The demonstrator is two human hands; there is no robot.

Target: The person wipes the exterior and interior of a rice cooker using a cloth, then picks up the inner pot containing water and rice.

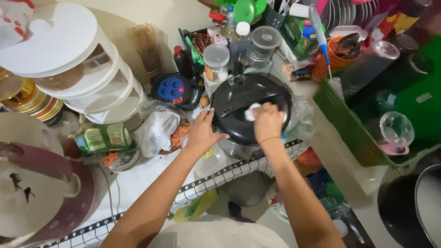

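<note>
Our right hand [268, 121] pinches a soft white cloth [251, 112] on the cooker lid [248, 98] — smooth, likely slippery; left hand [202, 133], fingers spread, steadies its rim.

Packets around you on the desk
You are seeing a green-and-white packet [102, 138] lying left and a green box [294, 31] standing behind.

The light is bright and even, coming from above. The black lid [250, 108] shows soft glare. Edges bend strongly from the wide lens, and the right corner looks dark and blurred.
</note>
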